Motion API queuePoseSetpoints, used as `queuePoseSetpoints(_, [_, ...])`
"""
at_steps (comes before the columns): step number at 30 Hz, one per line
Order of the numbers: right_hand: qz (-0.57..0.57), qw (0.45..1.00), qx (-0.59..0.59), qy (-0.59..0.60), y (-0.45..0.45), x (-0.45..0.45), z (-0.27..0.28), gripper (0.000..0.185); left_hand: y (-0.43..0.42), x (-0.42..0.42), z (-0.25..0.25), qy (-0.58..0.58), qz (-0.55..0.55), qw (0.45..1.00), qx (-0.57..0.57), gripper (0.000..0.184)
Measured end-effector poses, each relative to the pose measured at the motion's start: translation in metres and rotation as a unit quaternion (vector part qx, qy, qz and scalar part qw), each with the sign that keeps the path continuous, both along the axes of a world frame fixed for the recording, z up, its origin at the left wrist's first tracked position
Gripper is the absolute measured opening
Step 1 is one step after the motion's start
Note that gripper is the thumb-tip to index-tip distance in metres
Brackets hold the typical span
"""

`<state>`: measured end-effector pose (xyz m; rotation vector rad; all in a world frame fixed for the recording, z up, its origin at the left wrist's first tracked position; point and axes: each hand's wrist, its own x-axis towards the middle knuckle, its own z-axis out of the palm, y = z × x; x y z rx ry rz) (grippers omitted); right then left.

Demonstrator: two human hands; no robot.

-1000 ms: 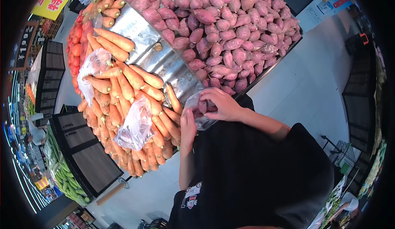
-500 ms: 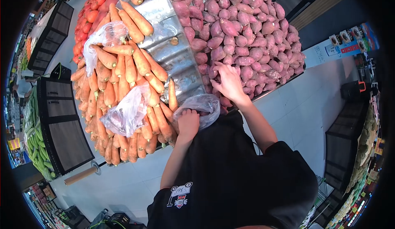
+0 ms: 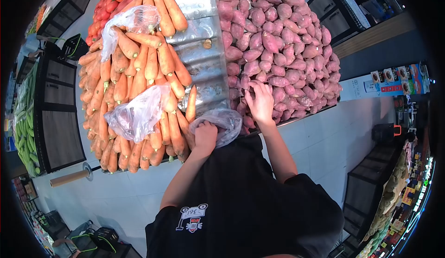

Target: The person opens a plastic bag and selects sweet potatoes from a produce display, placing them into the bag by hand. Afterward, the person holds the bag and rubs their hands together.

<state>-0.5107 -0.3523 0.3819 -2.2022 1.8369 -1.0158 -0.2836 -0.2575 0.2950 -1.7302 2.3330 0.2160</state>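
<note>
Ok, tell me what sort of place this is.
Most likely a supermarket's produce section: loose sweet potatoes and carrots lie heaped in big piles, and the person's left hand holds a thin, clear plastic produce bag.

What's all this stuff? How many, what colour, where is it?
Sweet potatoes: many, purple-pink, heaped right
Carrots: many, orange, heaped left
Tomatoes: many, red, upper left
Loose bags: two, clear, on carrots
Held bag: one, clear, front middle
Metal surface: one, silver, between piles
Scrap: one, brown, on metal surface
Long vegetables: many, green, far left
Roll: one, brown, lower left
Cabinets: several, dark, both sides
Floor: one, pale, below
Farther things: too small to tell
Shirt: one, black, bottom
Left hand: one, bare, on held bag
Right hand: one, bare, at sweet potatoes
</note>
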Motion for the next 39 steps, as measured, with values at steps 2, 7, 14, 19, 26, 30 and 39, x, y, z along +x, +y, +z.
queuePoseSetpoints(2, [0.011, 1.0, -0.012, -0.011, -0.001, -0.001, -0.005, 0.024, 0.0, -0.001, -0.002, -0.007, 0.004, 1.0, -0.008, 0.021])
queuePoseSetpoints(7, [-0.015, 0.999, -0.04, 0.022, -0.01, 0.005, -0.002, 0.013, -0.001, -0.004, -0.013, 0.009, 0.027, 0.999, -0.014, 0.018])
queuePoseSetpoints(14, [-0.023, 0.995, -0.052, 0.079, -0.02, 0.022, 0.008, 0.013, -0.017, -0.004, -0.008, -0.013, -0.003, 0.998, 0.067, 0.017])
queuePoseSetpoints(19, [-0.034, 0.996, -0.048, 0.066, -0.019, 0.028, 0.006, 0.013, -0.025, -0.007, -0.014, -0.021, 0.004, 0.995, 0.093, 0.021])
queuePoseSetpoints(26, [-0.02, 1.0, -0.009, 0.002, 0.007, 0.028, 0.01, 0.038, -0.014, -0.007, -0.019, -0.027, 0.029, 0.999, 0.034, 0.021])
queuePoseSetpoints(30, [0.004, 0.994, -0.074, -0.084, 0.029, 0.033, 0.012, 0.031, -0.008, -0.003, 0.01, -0.012, 0.022, 0.999, 0.019, 0.019])
queuePoseSetpoints(39, [0.239, 0.968, -0.012, -0.072, 0.111, 0.06, 0.022, 0.032, 0.0, 0.026, 0.078, 0.297, 0.143, 0.939, 0.093, 0.038])
